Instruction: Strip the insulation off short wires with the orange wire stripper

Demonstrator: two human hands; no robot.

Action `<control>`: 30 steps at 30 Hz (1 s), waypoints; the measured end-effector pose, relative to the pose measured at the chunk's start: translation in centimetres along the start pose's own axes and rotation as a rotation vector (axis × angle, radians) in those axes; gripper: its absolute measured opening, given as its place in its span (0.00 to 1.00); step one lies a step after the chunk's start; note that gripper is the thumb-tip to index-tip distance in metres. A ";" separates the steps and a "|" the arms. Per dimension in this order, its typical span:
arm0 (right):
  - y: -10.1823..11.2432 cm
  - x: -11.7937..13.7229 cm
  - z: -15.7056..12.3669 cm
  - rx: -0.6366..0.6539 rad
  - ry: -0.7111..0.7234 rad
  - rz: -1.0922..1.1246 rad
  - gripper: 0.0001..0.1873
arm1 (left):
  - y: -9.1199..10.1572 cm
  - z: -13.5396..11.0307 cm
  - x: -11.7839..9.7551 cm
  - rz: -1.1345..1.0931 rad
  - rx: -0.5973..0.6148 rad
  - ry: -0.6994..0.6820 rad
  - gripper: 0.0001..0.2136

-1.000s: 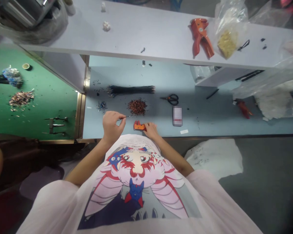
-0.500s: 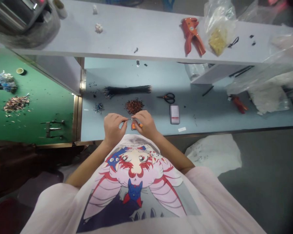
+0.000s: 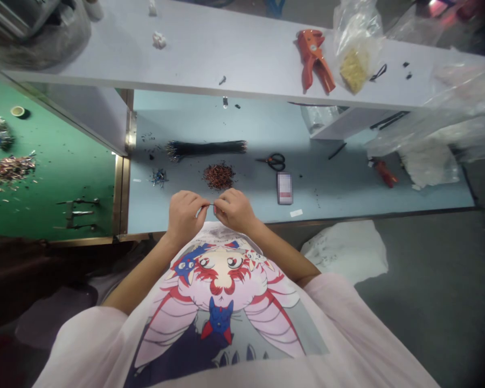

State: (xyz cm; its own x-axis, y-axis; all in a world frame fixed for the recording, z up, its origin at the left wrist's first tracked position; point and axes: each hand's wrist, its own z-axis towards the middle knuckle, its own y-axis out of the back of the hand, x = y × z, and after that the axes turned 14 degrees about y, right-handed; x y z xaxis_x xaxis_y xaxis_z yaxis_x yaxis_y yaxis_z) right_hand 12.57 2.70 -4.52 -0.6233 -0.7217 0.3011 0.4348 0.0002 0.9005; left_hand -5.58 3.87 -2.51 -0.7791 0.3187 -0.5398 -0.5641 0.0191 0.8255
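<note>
My left hand [image 3: 186,215] and my right hand [image 3: 236,210] meet near the bench's front edge, both closed in a pinch. Between the fingertips runs a short stretch of thin dark wire [image 3: 211,205], gripped from either side; its ends are hidden by the fingers. Just beyond the hands lies a pile of small copper-coloured pieces [image 3: 219,176]. Behind that pile stretches a bundle of black wires [image 3: 208,148] with bare tips.
Black-handled scissors [image 3: 275,161] and a phone [image 3: 284,187] lie to the right. Small blue-and-silver bits [image 3: 159,177] are at the left. An overhead shelf [image 3: 258,64] carries an orange cutter [image 3: 314,60] and plastic bags. Red-handled pliers [image 3: 385,173] rest farther right.
My fingertips have drawn closer together on the wire, and my right hand has shifted slightly left. An orange object visible under my right hand before is now out of sight. The view has shifted slightly.
</note>
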 end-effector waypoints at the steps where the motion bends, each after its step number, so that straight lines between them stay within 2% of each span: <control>1: -0.1 0.0 -0.1 0.011 -0.002 -0.005 0.07 | 0.0 0.0 0.0 0.005 0.013 -0.009 0.06; 10: -1.8 -0.1 -1.1 0.057 0.050 -0.026 0.07 | 0.0 -0.7 0.5 0.122 0.155 -0.111 0.06; 22: -0.9 -1.2 -2.0 0.032 0.136 -0.102 0.08 | -0.2 -0.9 1.0 0.174 0.241 -0.149 0.07; 30: -0.1 -2.0 -1.6 0.021 0.155 -0.120 0.09 | -0.1 -0.3 1.0 0.153 0.243 -0.158 0.10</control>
State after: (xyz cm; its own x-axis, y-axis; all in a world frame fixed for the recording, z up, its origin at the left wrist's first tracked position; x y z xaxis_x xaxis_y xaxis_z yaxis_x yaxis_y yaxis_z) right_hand 14.78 3.05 -5.70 -0.5616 -0.8153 0.1412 0.3490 -0.0787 0.9338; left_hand -6.42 3.94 -3.18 -0.7873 0.4779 -0.3896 -0.3467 0.1793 0.9207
